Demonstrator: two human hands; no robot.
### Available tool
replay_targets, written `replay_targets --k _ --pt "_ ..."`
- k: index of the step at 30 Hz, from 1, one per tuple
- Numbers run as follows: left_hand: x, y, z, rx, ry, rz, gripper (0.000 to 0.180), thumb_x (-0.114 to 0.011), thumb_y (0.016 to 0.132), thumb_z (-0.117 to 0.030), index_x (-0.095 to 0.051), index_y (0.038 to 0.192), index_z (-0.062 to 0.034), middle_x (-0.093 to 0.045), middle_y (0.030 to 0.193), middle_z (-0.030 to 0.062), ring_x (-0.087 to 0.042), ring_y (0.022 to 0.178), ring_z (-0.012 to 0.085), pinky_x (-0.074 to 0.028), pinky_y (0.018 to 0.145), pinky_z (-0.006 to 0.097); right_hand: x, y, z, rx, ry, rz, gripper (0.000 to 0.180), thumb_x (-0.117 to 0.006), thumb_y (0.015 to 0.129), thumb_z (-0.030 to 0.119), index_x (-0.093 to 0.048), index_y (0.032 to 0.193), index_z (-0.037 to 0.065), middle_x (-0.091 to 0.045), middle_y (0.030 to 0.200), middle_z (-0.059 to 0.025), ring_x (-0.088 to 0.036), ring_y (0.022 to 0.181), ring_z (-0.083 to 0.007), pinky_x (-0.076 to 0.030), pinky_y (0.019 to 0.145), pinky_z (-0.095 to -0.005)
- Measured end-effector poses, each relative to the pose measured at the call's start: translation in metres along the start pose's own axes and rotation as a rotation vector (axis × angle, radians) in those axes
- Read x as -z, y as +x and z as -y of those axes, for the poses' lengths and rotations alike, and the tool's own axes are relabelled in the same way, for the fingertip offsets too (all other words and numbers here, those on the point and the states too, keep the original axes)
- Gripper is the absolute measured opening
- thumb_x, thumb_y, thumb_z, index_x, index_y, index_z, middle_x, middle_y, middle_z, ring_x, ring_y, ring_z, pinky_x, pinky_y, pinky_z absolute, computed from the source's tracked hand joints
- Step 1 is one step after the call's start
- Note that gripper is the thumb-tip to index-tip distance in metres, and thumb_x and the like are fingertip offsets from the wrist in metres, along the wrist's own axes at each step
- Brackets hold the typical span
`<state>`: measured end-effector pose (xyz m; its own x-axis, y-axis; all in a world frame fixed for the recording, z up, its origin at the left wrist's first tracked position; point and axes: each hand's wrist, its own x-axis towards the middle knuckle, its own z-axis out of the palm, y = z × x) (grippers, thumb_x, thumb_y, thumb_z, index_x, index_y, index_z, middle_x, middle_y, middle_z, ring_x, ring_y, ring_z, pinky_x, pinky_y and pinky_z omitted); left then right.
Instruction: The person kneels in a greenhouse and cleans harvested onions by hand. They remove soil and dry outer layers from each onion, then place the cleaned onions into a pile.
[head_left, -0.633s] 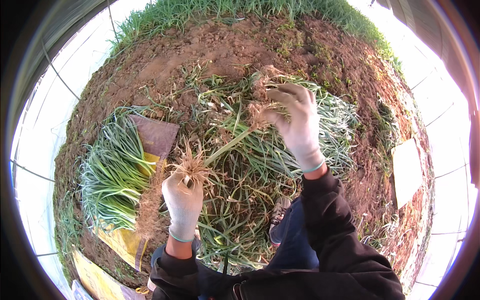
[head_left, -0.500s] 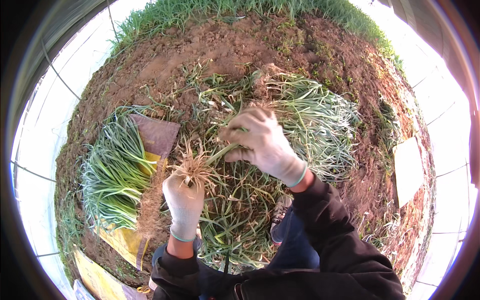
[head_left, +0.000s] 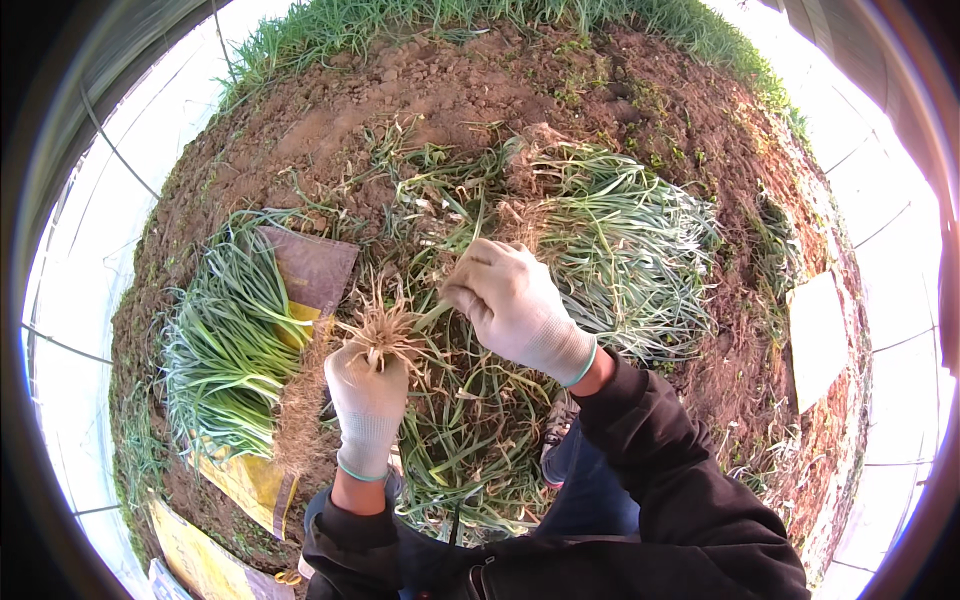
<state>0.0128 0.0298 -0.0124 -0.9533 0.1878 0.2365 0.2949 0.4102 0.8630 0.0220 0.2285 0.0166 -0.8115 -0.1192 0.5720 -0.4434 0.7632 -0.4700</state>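
In a pale knitted glove, my left hand is closed round a small bunch of green onions. Their tan, stringy roots splay out above my fist. Up and to the right, my right hand, gloved the same way, has its fingers pinched at the end of a green onion stalk that slants from beside the roots. My palm and fingers partly hide that stalk's tip. A large heap of untrimmed green onions lies just beyond my right hand, roots toward the middle.
A neat pile of green onions rests at left on a yellow and brown sack. Stripped leaves litter the ground round my shoes. Another flattened sack lies lower left, a pale sheet at right. Growing greens line the far edge.
My right hand has come slightly down and toward me, and its motion blur is gone. The left hand stays in place with its bunch.
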Motion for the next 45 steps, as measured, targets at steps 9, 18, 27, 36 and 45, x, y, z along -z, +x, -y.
replay_targets --k 9,18,27,36,45 --pt "0.003 0.0 -0.008 0.087 -0.117 -0.035 0.017 -0.076 0.078 -0.002 -0.072 0.094 0.0005 -0.07 0.083 0.0041 -0.063 0.074 0.0115 -0.051 0.068 0.026 0.028 0.001 -0.052 -0.429 -0.564 -0.098 0.022 -0.053 0.097 0.027 -0.067 0.091 0.012 -0.063 0.09 -0.0062 -0.062 0.075 -0.0185 -0.053 0.066 -0.0315" --pt "-0.004 -0.001 -0.009 0.256 -0.19 0.031 0.018 -0.077 0.079 -0.006 -0.069 0.093 0.0017 -0.068 0.08 0.0034 -0.06 0.071 0.0091 -0.049 0.068 0.024 0.009 -0.001 -0.014 -0.59 0.66 0.171 0.033 -0.076 0.083 0.023 -0.067 0.103 -0.002 -0.07 0.087 -0.0113 -0.065 0.073 -0.016 -0.053 0.069 -0.0301" --pt "-0.01 0.002 -0.011 0.224 -0.307 0.244 0.026 -0.069 0.086 -0.003 -0.061 0.108 0.0075 -0.07 0.082 0.0086 -0.067 0.074 0.0147 -0.053 0.072 0.026 0.002 0.003 0.012 -0.552 0.503 0.181 0.018 -0.073 0.079 0.014 -0.07 0.087 -0.001 -0.065 0.071 -0.0157 -0.066 0.064 -0.0223 -0.05 0.06 -0.0331" --pt "-0.014 0.002 -0.012 0.337 -0.557 0.384 0.021 -0.064 0.09 -0.003 -0.06 0.109 0.0058 -0.07 0.085 0.0108 -0.067 0.078 0.015 -0.051 0.069 0.024 0.018 0.001 0.002 -0.518 0.492 0.337 0.015 -0.067 0.082 0.013 -0.07 0.088 0.0 -0.063 0.065 -0.0164 -0.062 0.056 -0.0234 -0.048 0.058 -0.0336" --pt "-0.018 0.001 -0.01 0.217 -0.445 0.174 0.016 -0.066 0.088 -0.001 -0.063 0.103 0.0038 -0.069 0.083 0.008 -0.067 0.077 0.0136 -0.052 0.07 0.024 0.025 -0.001 -0.005 -0.465 0.446 0.146 0.019 -0.068 0.084 0.017 -0.07 0.092 -0.001 -0.067 0.07 -0.0139 -0.065 0.061 -0.02 -0.049 0.057 -0.0336"
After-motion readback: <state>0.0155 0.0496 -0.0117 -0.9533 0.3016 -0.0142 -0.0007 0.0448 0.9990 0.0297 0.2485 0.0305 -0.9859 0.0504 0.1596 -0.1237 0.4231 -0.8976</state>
